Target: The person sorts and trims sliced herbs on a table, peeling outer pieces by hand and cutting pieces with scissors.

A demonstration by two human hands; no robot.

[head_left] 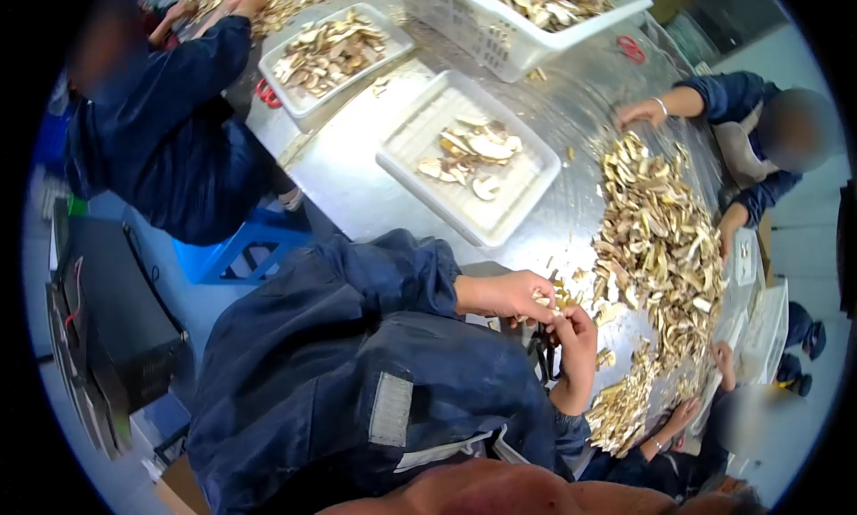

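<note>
My left hand (511, 295) is closed, with pale dried mushroom slices (541, 297) between its fingers. My right hand (577, 344) meets it at the fingertips, fingers bent around what looks like a pair of black scissors (540, 351); the blades are mostly hidden. Both hands are in front of my dark blue jacket, by the edge of the metal table. Just beyond them spreads a large heap of sliced dried mushrooms (661, 247). A white tray (406, 158) with a few mushroom slices in it stands up and left of my hands.
Another white tray (303, 104) and a big white crate (500, 51) hold mushroom slices at the back. Red scissors (631, 49) lie on the metal table (344, 171). Co-workers sit around it, one with a hand (641, 112) by the heap. A blue stool (214, 258) stands at left.
</note>
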